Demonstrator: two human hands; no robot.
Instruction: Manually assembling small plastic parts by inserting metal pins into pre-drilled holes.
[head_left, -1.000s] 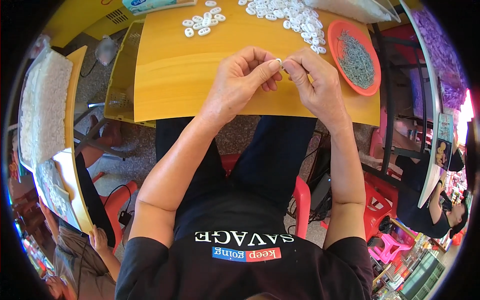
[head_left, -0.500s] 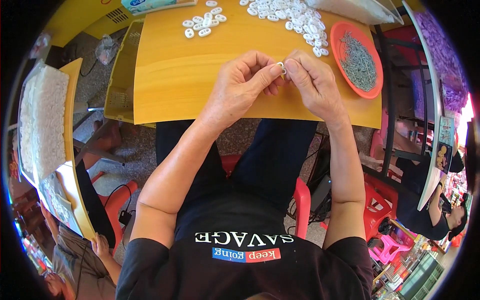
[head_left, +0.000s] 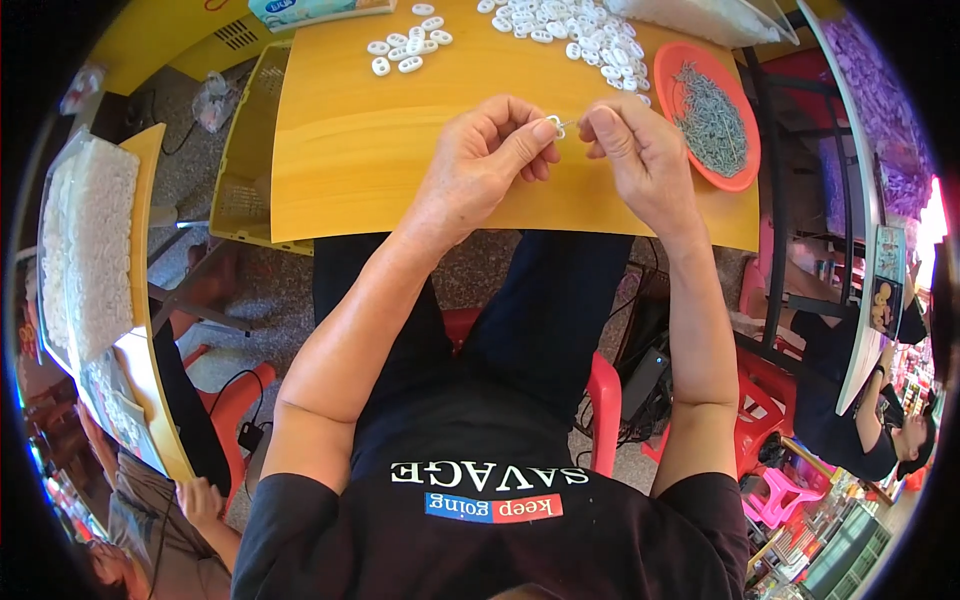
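Note:
Above the yellow tabletop [head_left: 370,170], my left hand [head_left: 485,165] pinches a small white oval plastic piece with holes [head_left: 556,126] between thumb and fingers. My right hand [head_left: 637,150] is a short way to its right, thumb and fingertips closed on a thin grey metal pin [head_left: 572,123] whose end points at the white piece. Whether the pin is inside a hole is too small to tell. To the right of my right hand, an orange-red plate [head_left: 741,181] holds a heap of grey metal pins [head_left: 714,125].
Loose white oval pieces [head_left: 600,40] are heaped at the far side, and a smaller group [head_left: 410,45] lies further left. A clear tub [head_left: 700,20] stands at the back right. A yellow crate [head_left: 232,185] is left of the table. Two other people sit at either side.
My right hand has drawn away to the right from my left, opening a gap where the thin pin shows. The view has shifted slightly.

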